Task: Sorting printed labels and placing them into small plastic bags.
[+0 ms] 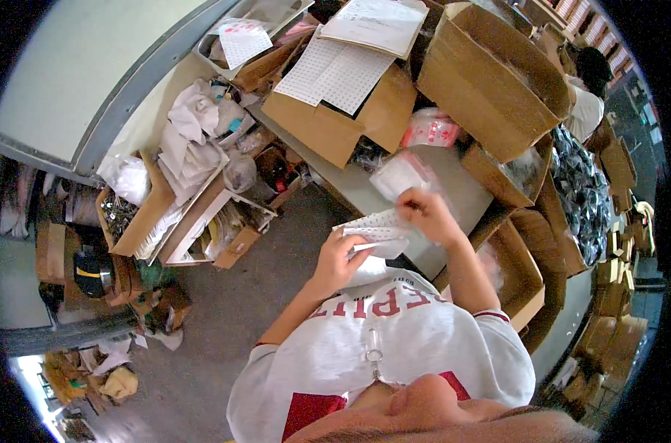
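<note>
My left hand [338,260] is closed on a white sheet [372,224] covered in rows of small printed marks, held in front of my chest. A paler layer hangs folded beneath the sheet. At the sheet's right end, my right hand [428,215] has its thumb and fingers pinched together. Whether those fingertips grip the sheet's edge or some small piece cannot be made out. Just beyond them, a clear plastic bag with white contents [403,176] lies on the grey tabletop [464,177]. Farther back is a clear bag with red print [430,128].
More printed sheets [335,70] and a paper stack [376,26] rest on a flattened carton [306,125]. A large open carton [490,81] stands at the back right, near black wrapped items [580,196]. Boxes of papers [191,173] crowd the left. A co-worker [588,103] is at far right.
</note>
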Demonstrator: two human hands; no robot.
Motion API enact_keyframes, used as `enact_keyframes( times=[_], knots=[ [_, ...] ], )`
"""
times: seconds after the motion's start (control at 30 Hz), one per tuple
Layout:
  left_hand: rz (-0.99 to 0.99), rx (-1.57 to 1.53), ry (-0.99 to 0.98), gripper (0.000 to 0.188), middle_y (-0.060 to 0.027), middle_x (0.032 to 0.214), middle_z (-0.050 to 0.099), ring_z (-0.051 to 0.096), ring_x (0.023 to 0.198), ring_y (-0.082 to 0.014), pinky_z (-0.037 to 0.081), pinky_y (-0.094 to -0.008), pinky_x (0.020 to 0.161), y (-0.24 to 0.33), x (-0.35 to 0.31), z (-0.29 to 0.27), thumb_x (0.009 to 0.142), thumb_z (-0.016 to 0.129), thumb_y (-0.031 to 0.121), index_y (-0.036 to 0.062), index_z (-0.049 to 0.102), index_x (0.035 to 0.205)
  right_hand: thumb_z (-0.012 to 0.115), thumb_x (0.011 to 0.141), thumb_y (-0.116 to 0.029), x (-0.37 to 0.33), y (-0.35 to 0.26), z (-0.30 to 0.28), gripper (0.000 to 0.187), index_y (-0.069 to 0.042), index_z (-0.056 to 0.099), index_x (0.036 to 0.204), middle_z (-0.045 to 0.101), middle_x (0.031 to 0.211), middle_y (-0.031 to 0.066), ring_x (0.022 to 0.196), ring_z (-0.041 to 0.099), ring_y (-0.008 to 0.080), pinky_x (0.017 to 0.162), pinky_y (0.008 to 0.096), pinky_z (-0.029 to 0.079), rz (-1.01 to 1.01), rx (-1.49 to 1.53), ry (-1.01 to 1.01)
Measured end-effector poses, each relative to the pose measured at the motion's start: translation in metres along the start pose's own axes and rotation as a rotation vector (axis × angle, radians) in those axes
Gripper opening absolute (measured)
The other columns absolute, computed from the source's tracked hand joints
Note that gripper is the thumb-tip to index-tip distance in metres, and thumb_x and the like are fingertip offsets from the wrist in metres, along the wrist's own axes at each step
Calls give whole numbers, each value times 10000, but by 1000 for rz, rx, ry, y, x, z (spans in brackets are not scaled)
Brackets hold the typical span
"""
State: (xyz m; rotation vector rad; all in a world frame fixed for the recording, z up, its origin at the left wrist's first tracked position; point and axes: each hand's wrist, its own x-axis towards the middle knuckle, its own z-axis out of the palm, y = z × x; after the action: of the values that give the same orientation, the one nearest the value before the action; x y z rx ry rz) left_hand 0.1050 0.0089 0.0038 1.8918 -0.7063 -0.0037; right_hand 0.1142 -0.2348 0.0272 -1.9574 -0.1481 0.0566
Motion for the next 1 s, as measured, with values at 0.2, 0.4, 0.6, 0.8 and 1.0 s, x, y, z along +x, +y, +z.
enact_keyframes(
  times=[0.2,0.4,0.6,0.8,1.0],
  knots=[
    [74,78,-23,155,-134,895,607,578,842,-322,465,-385,721,8,1,3,756,716,92,37,659,889,654,785,-113,-13,-46,20,164,-35,630,927,618,915,150,885,596,337,783,409,485,-201,-299,-139],
    [40,51,-9,143,-137,905,607,579,847,-326,464,-385,731,4,-5,9,744,719,92,34,670,866,657,772,-101,-22,-43,26,117,-36,607,856,607,875,138,832,599,348,741,401,490,-173,-325,-102],
    [-42,39,-3,152,-140,892,621,592,833,-325,472,-375,718,3,-6,9,741,721,93,23,666,864,684,748,-40,-30,-19,14,99,-36,615,818,605,813,94,742,600,241,668,341,486,-187,-242,-76],
    [-9,11,5,154,-142,894,626,595,821,-313,480,-369,698,1,-6,6,745,720,82,12,655,865,656,734,5,-30,133,-52,234,-14,550,942,593,788,83,740,553,171,681,306,471,283,-327,213],
    [-62,17,-14,151,-145,898,630,600,824,-306,485,-367,699,2,-6,6,757,717,93,10,653,865,662,681,53,-45,211,-25,441,-50,430,1042,555,944,178,848,559,359,757,438,456,422,-117,308]
  ],
)
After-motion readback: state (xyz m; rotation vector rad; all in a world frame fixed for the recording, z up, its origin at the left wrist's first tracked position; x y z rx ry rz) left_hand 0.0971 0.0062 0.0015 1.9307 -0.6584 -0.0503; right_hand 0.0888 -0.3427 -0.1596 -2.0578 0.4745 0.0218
